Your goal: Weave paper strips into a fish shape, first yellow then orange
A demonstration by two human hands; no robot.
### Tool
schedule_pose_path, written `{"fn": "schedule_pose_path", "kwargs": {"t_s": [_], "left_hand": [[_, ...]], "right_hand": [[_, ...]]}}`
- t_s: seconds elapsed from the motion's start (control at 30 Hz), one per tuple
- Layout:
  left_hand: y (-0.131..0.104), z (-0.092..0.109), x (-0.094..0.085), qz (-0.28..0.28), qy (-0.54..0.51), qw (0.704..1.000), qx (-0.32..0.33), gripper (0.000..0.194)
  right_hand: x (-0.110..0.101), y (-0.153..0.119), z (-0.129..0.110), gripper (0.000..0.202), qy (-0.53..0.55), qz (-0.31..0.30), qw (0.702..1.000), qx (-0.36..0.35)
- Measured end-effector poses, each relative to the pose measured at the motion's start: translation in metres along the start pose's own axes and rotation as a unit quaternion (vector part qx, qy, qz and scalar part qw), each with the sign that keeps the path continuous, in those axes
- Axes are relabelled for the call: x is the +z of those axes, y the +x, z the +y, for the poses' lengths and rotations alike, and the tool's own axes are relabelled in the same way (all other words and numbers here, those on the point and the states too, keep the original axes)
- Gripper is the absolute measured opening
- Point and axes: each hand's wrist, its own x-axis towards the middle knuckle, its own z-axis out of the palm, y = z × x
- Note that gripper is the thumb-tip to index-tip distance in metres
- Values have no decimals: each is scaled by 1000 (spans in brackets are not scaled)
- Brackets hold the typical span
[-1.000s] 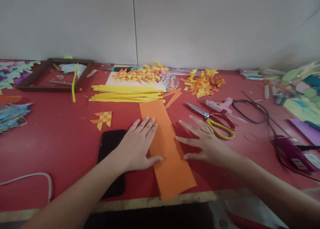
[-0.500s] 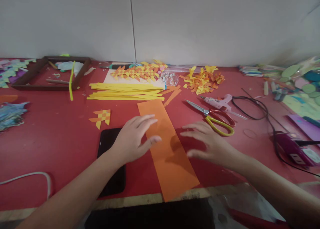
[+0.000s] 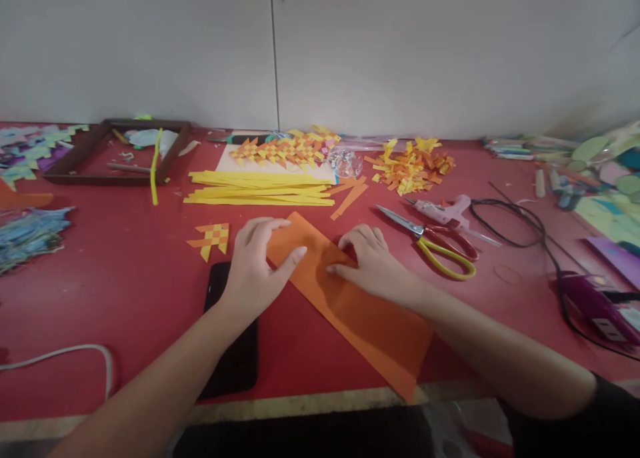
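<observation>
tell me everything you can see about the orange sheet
The orange sheet is a long, plain strip resembling paper or thin card. It lies slantwise on the red table, its near corner reaching the front edge. The right hand appears to touch it; the left hand is at its far end, contact unclear.

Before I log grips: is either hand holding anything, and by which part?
Holding can't be told: the left hand at the far end of the paper, the right hand at its right edge.

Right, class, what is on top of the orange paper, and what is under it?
The left hand and right hand are partly over the orange paper. Under it is the red table; anything else beneath is covered.
</observation>
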Motion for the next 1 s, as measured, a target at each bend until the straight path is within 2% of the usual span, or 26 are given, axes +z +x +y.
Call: {"fn": "schedule_pose_path", "kwargs": {"t_s": [0.07,0.17,0.3,0.43,0.5,0.63,0.77,1.0], "left_hand": [[0,-1,2,3,18,1000,-7,49],[0,-4,3,-20,-25,997,-68,58],[2,-4,0,-44,-194,968,-152,34],[3,0,-2,-98,-288,940,-153,24],[2,3,-2,-128,-284,940,-138,23],[1,9,-2,-191,-254,941,-113,23],[0,11,-3,-216,-239,941,-103,21],[-3,13,-5,-220,-236,944,-72,19]], "right_hand": [[-7,-2,1,18,48,-30,998,-8],[-17,-5,4,16,141,-82,986,-24],[-25,-9,7,25,251,-147,956,-39],[-28,-8,7,27,271,-194,941,-64],[-27,-5,3,27,302,-181,934,-63],[-22,3,-11,24,413,-100,905,-35],[-18,8,-23,17,486,-63,871,-34],[-15,7,-31,5,458,-69,886,-27]]}}
